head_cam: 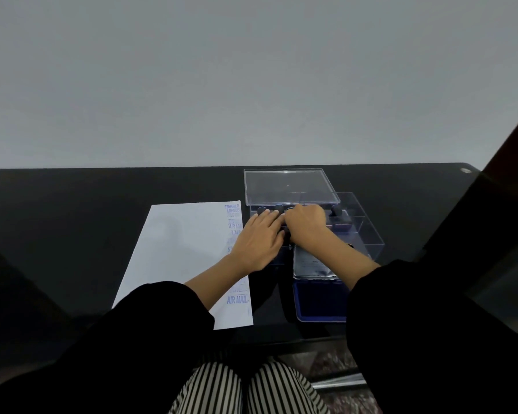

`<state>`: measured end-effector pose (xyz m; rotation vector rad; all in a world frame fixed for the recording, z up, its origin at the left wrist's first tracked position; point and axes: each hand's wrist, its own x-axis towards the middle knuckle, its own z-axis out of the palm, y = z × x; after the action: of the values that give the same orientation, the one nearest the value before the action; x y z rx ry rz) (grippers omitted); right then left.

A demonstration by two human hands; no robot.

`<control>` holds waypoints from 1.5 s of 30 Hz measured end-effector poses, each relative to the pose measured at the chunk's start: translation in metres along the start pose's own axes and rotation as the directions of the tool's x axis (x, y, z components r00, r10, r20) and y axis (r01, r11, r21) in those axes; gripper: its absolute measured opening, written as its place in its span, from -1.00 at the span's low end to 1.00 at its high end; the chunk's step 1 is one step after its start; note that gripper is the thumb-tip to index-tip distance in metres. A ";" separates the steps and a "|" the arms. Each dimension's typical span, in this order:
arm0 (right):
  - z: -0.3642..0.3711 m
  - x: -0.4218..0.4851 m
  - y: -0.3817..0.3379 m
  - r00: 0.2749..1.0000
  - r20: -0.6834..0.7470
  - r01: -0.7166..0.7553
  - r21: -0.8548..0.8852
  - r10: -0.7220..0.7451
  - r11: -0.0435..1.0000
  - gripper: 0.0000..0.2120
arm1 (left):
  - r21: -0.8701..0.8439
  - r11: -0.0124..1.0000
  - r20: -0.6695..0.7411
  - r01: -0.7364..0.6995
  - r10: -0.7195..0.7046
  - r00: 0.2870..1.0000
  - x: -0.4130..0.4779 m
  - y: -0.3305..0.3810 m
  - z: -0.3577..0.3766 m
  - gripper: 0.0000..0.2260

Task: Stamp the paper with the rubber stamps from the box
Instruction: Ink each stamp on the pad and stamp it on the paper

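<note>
Taking the box [368,231] as the landmark, the open ink pad [320,303] lies nearest the person, just in front of the box, its blue felt up and its metal lid [310,265] folded back toward the box; that likely keeps inking a short move from picking. Any print on the lid is too blurred to read.

The paper [174,252] lies flat just left of the box, its right edge close beside it, probably so a stamp travels only a little way. A column of blue impressions runs down that edge: "FRAGILE" at the far end, then what looks like "AMENDED", "AIR MAIL" further down and again near the near end. The others are smeared or hidden by the forearm.

Both hands are over the box's stamps [337,210]. The left hand [259,237] lies palm down, fingers loosely spread across the knobs, perhaps steadying the row. The right hand [305,224] is curled over the stamps beside it; whether its fingers have closed on one cannot be told.

Beyond the box rests its clear lid [290,186], out of the way.
</note>
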<state>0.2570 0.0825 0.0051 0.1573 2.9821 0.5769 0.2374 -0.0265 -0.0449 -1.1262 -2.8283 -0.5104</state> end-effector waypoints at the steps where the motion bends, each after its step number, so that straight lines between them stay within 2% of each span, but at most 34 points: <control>1: 0.001 0.001 -0.002 1.000 0.008 -0.001 -0.012 0.001 1.000 -0.75 | -0.005 1.000 -0.005 0.000 0.000 1.000 -0.001 0.000 0.000 -0.58; 6: 0.000 0.003 -0.004 1.000 -0.024 -0.014 0.012 0.014 1.000 -0.76 | -0.025 1.000 -0.005 -0.004 0.004 1.000 -0.002 -0.003 0.000 -0.58; 10: -0.007 -0.002 0.001 0.997 -0.061 -0.043 0.118 0.050 0.992 -0.78 | -0.061 0.998 -0.021 -0.005 0.004 1.000 -0.002 -0.005 -0.002 -0.62; 15: -0.026 -0.012 0.018 0.993 -0.064 -0.075 0.281 0.097 0.957 -0.62 | -0.074 0.997 -0.056 0.023 -0.028 0.998 -0.014 -0.001 -0.018 -0.61; 22: -0.053 -0.046 0.048 0.940 -0.244 -0.070 0.548 0.239 0.834 -0.65 | -0.073 0.997 -0.111 0.004 -0.012 0.994 -0.037 0.010 -0.040 -0.61; 26: -0.053 -0.076 0.056 0.926 -0.243 -0.069 0.641 0.287 0.765 -0.67 | -0.084 0.996 -0.108 -0.011 0.002 0.994 -0.056 0.018 -0.039 -0.61; 34: -0.010 -0.128 0.039 0.944 -0.216 -0.050 0.654 0.249 0.755 -0.73 | -0.110 0.994 -0.061 0.007 -0.014 0.998 -0.091 0.031 -0.011 -0.60; 40: 0.020 -0.144 0.030 0.944 -0.187 -0.077 0.675 0.272 0.734 -0.72 | -0.128 0.992 -0.188 0.012 -0.036 0.982 -0.104 0.034 0.008 -0.56; 45: 0.034 -0.150 0.024 0.938 -0.195 -0.089 0.665 0.287 0.741 -0.71 | -0.118 0.993 -0.114 -0.006 -0.007 0.993 -0.117 0.038 0.024 -0.57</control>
<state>0.4117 0.0994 -0.0056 0.4724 3.3330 -0.5175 0.3504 -0.0698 -0.0767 -1.0769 -2.7321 -0.7273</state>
